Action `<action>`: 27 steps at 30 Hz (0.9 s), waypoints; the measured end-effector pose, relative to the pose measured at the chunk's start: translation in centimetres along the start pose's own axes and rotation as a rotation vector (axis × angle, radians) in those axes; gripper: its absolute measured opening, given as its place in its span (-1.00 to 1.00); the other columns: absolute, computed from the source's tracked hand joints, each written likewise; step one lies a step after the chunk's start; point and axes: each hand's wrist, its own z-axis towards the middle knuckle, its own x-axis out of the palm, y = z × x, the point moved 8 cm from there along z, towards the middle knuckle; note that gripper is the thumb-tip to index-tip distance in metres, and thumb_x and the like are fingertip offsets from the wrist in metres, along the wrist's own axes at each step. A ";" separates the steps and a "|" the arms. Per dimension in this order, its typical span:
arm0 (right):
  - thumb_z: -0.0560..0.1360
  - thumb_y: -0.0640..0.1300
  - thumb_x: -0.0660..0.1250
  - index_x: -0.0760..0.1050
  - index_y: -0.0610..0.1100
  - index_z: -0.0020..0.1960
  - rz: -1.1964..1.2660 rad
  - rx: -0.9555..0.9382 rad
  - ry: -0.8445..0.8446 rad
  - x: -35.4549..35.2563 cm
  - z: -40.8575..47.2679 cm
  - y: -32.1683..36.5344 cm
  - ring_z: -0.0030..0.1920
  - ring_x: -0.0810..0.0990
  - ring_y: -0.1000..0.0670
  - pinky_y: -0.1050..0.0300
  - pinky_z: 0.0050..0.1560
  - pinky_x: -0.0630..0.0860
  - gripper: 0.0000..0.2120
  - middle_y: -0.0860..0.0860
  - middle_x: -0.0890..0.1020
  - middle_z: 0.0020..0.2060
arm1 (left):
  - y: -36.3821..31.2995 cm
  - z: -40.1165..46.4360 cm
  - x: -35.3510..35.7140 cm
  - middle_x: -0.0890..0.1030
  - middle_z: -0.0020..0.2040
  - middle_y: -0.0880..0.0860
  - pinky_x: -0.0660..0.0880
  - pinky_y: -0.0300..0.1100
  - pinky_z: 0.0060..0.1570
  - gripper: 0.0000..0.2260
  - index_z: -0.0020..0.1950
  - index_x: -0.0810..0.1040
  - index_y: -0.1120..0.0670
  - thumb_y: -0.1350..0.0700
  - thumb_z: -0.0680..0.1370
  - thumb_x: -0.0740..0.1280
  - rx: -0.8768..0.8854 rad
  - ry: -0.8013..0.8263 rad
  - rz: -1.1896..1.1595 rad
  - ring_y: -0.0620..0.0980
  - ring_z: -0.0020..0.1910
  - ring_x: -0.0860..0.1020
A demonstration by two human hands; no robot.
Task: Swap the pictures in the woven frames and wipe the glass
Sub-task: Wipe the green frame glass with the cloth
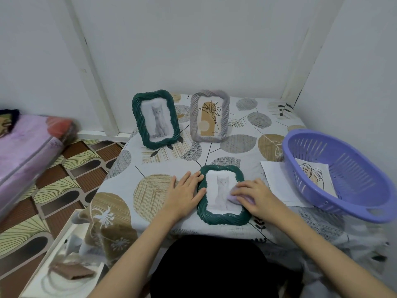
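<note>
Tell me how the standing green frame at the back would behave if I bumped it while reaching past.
The standing green frame is upright and leaning slightly back, apparently on a rear prop, so a nudge could probably tip it over. Its front looks glazed, so a fall might crack it. It stands on a soft patterned cloth, which may make it topple rather than slide.

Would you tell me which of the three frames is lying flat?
The near green frame under both hands; the far green frame and grey frame stand upright.

You've got a green woven frame (223, 193) flat with a cat picture, another green one (155, 119) and a grey frame (209, 116) upright behind.
</note>
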 end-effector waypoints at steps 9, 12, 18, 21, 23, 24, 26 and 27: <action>0.58 0.10 0.00 0.56 0.02 -0.01 0.011 -0.228 0.023 1.3 -1.5 3.7 -0.20 0.34 0.04 0.30 -0.08 0.29 -0.62 0.04 0.65 0.00 | 0.0 0.2 0.1 0.14 0.50 -0.21 -0.09 0.08 0.48 -0.35 0.43 0.16 -0.13 -0.32 0.41 -0.22 0.002 -0.017 -0.001 -0.15 0.51 0.02; 0.53 0.06 0.11 0.60 0.00 -0.01 -0.012 -0.191 0.046 -0.1 -1.9 1.5 -0.18 0.31 0.09 0.29 -0.12 0.34 -0.69 0.05 0.66 0.00 | 0.0 0.1 0.1 0.13 0.50 -0.21 -0.10 0.09 0.48 -0.47 0.44 0.16 -0.12 -0.27 0.51 -0.12 0.005 0.000 -0.003 -0.14 0.51 0.01; 0.54 -0.10 0.23 0.58 -0.01 0.11 -0.131 0.096 0.071 1.3 4.4 -2.7 0.00 0.41 -0.09 0.15 0.03 0.30 -0.79 0.05 0.59 0.14 | -0.1 0.1 0.1 0.13 0.51 -0.19 -0.12 0.08 0.48 -0.56 0.45 0.16 -0.11 -0.18 0.58 -0.02 0.009 0.007 -0.010 -0.13 0.51 0.01; 0.54 -0.05 0.21 0.55 0.00 0.16 -0.072 0.226 0.063 1.5 6.0 -3.1 0.10 0.40 -0.13 0.09 0.14 0.32 -0.76 0.02 0.56 0.18 | 0.0 0.1 0.0 0.13 0.51 -0.19 -0.13 0.07 0.48 -0.54 0.45 0.16 -0.11 -0.20 0.57 -0.04 0.001 0.005 -0.017 -0.14 0.51 0.01; 0.50 0.07 0.25 0.43 0.00 0.29 0.166 0.399 0.034 0.8 5.3 -3.8 0.24 0.35 -0.16 -0.02 0.30 0.29 -0.61 -0.05 0.48 0.25 | -0.2 -0.1 -0.1 0.13 0.51 -0.19 -0.13 0.07 0.48 -0.50 0.45 0.16 -0.12 -0.22 0.54 -0.07 0.006 0.001 -0.017 -0.14 0.51 0.01; 0.48 0.12 0.25 0.37 -0.03 0.33 0.244 0.503 0.014 0.2 4.6 -4.4 0.28 0.34 -0.18 -0.08 0.32 0.29 -0.53 -0.11 0.46 0.25 | -0.3 -0.2 -0.2 0.12 0.51 -0.19 -0.13 0.06 0.48 -0.52 0.45 0.16 -0.11 -0.22 0.55 -0.06 0.007 0.001 -0.024 -0.14 0.51 0.01; 0.42 0.17 0.28 0.50 -0.08 0.09 0.247 0.664 0.070 -0.5 3.1 -5.8 0.10 0.46 -0.15 -0.01 0.11 0.42 -0.62 -0.20 0.53 0.01 | -0.4 -0.1 -0.5 0.12 0.51 -0.17 -0.14 0.07 0.47 -0.56 0.45 0.17 -0.09 -0.17 0.59 0.01 -0.003 0.021 -0.051 -0.12 0.52 0.00; 0.37 0.15 0.32 0.48 -0.07 -0.21 0.234 0.714 0.124 -0.7 2.3 -6.1 -0.13 0.48 -0.09 0.07 -0.12 0.41 -0.73 -0.16 0.51 -0.24 | -0.4 0.1 -0.7 0.12 0.52 -0.15 -0.14 0.08 0.47 -0.57 0.45 0.18 -0.08 -0.15 0.59 0.03 -0.009 0.042 -0.056 -0.10 0.52 0.00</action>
